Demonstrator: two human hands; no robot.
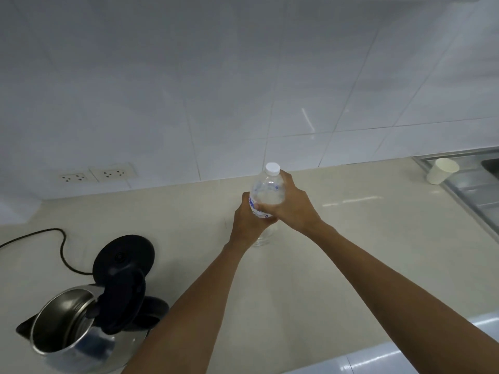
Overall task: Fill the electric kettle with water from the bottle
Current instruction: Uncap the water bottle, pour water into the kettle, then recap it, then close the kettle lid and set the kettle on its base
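A clear plastic water bottle (267, 188) with a white cap (272, 168) and a blue-printed label stands upright on the beige counter (337, 255). My left hand (247, 225) wraps its lower body from the left. My right hand (291, 205) grips its upper body from the right, just below the cap, which is screwed on. The steel electric kettle (64, 327) stands at the lower left with its black lid (122, 259) flipped up and its inside showing dark. It is well apart from both hands.
A black power cord (63, 249) runs from behind the kettle to the left edge. Two wall sockets (97, 175) sit in the white tiled wall. A white paper cup (442, 170) stands on the steel sink drainer (475, 190) at far right.
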